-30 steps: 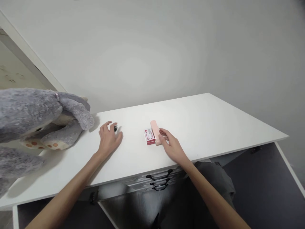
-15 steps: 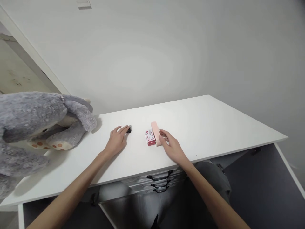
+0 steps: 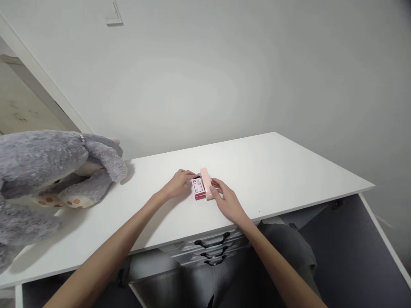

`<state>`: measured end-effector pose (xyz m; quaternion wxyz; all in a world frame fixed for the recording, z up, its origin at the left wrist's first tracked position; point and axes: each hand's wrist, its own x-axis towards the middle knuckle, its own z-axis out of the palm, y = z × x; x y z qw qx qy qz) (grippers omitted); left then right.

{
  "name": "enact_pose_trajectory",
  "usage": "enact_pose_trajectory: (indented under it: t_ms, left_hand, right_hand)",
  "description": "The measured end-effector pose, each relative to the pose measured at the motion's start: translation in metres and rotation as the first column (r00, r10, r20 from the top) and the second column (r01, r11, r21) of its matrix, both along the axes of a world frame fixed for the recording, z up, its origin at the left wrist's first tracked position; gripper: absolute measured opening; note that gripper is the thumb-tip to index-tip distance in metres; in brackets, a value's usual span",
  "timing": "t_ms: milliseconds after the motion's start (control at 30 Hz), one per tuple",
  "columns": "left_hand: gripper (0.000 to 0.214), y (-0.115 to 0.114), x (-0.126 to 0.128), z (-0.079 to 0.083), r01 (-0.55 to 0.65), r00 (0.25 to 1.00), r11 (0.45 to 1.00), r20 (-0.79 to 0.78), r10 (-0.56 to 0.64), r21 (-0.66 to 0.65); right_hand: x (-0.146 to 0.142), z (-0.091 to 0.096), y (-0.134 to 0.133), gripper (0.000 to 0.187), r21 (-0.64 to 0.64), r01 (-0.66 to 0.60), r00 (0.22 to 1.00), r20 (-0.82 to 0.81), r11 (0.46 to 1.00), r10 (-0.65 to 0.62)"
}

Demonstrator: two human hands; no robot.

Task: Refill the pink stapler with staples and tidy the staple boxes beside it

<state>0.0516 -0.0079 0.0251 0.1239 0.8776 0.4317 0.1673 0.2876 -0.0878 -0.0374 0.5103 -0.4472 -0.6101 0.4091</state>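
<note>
Left hand [image 3: 179, 183] pinches black object [image 3: 198, 176]; right hand [image 3: 228, 203], grip unclear, touches oblong pink case [image 3: 205, 180] beside red-and-white box [image 3: 198, 187]; grey plush toy [image 3: 45, 156] left.

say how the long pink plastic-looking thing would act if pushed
The long pink plastic-looking thing is probably stiff, given its straight edges. Its faint sheen suggests it may slide easily. Pushed left, it would likely nudge the small rectangular red-and-white cardboard-looking box beside it.

Plush toy [image 3: 41, 154]: cropped, left edge. Center: box [image 3: 199, 197], label [image 3: 198, 186] illegible; dark item [image 3: 197, 177] partly hidden by left hand [image 3: 180, 183].
</note>
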Motion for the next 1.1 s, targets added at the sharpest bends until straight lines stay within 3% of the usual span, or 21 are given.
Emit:
enact_pose_trajectory:
  t_ms: [100,233,433,567,733,900,1100]
  left_hand:
    - [0.072,-0.002,-0.001,0.004,-0.026,1.000,0.998,0.008,0.026,-0.053]
    - [0.069,-0.009,-0.018,-0.007,-0.173,0.980,0.984,0.092,0.175,-0.037]
    - [0.047,-0.012,-0.087,-0.027,-0.375,0.925,0.918,0.114,0.362,0.128]
    - [0.046,-0.010,-0.123,-0.028,-0.444,0.891,0.890,0.152,0.428,0.102]
    - [0.045,-0.006,-0.131,-0.028,-0.501,0.823,0.864,0.282,0.493,-0.049]
    - [0.043,0.009,-0.135,-0.032,-0.456,0.743,0.868,0.454,0.493,-0.197]
    - [0.042,0.016,-0.139,-0.033,-0.409,0.722,0.883,0.510,0.468,-0.231]
  right_hand:
    - [0.000,0.000,0.000,0.054,-0.002,0.000,1.000,-0.001,1.000,0.000]
    - [0.000,0.001,0.000,0.052,-0.002,0.005,1.000,0.007,1.000,-0.005]
    - [0.001,0.003,-0.001,0.050,-0.011,-0.002,1.000,0.013,1.000,0.002]
    - [0.002,0.004,-0.002,0.050,-0.016,0.012,1.000,0.025,1.000,-0.012]
    - [0.001,0.006,-0.006,0.053,-0.024,0.015,0.999,0.040,1.000,-0.014]
    - [0.001,0.006,-0.008,0.053,-0.014,-0.015,0.994,0.110,1.000,0.016]
    - [0.000,0.005,-0.007,0.052,-0.031,0.011,0.983,0.182,0.999,-0.005]
